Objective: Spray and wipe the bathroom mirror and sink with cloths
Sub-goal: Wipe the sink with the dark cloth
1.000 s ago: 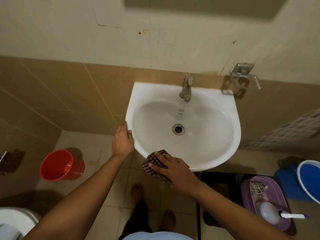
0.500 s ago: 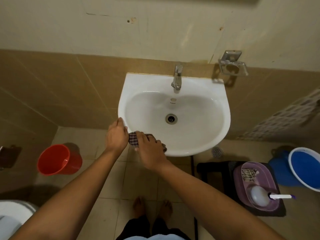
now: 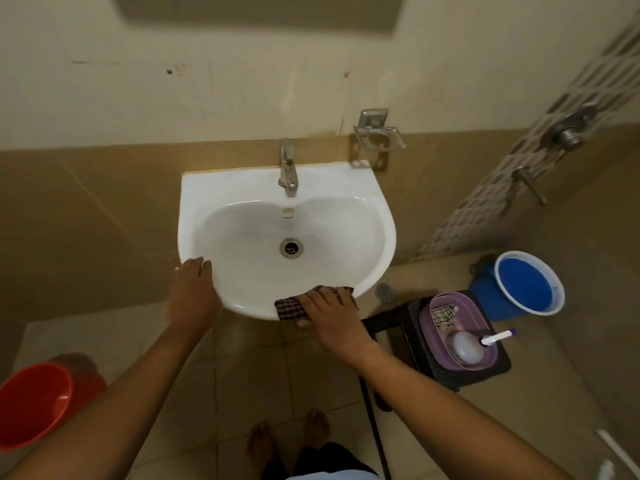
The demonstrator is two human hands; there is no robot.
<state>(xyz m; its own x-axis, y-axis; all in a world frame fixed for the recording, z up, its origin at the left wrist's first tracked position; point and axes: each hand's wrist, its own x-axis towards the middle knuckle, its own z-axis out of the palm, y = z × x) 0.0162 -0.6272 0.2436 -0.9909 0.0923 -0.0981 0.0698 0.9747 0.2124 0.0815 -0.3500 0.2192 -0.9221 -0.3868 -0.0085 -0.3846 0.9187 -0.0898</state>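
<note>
The checked cloth (image 3: 313,303) lies draped over the front rim of the white sink (image 3: 242,216), right of its middle, pressed there by the right hand (image 3: 329,315), whose fingers (image 3: 311,298) are spread nearly flat on top while the thumb curls under the rim's edge. The left hand (image 3: 192,292) rests on the sink's left front rim with fingers relaxed and almost straight, holding nothing. The basin holds only its drain (image 3: 291,248), below the tap (image 3: 287,168). To the right, a purple basket (image 3: 485,327) on a dark stool (image 3: 415,327) carries a second checked cloth (image 3: 441,315), a pale rounded object too blurred to name and a white stick-like item. Beyond it stands a blue bucket (image 3: 530,284); its contents cannot be made out. A red bucket (image 3: 33,403) is cut off at the left edge. The mirror (image 3: 259,10) above is cropped by the top border.
</note>
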